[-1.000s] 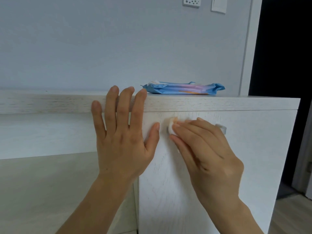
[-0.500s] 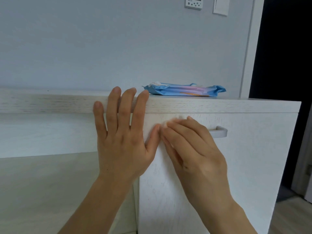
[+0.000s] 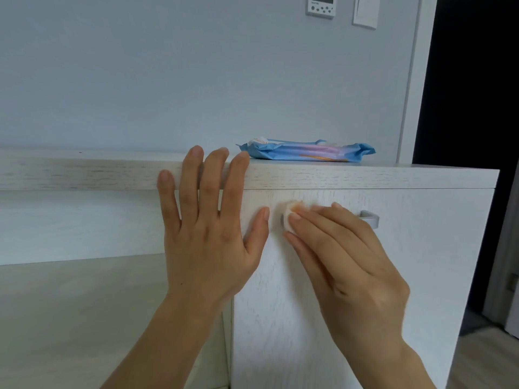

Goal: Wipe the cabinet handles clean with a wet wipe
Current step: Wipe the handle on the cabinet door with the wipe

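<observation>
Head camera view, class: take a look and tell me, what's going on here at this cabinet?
A person is wiping a cabinet handle. Their right hand pinches a wadded wet wipe over the handle's left end, while its right end shows uncovered. The left hand lies flat and open against the cabinet front, fingertips reaching over the cabinet top, apparently bracing. A blue pack of wipes lies on that top, behind the hands.
</observation>
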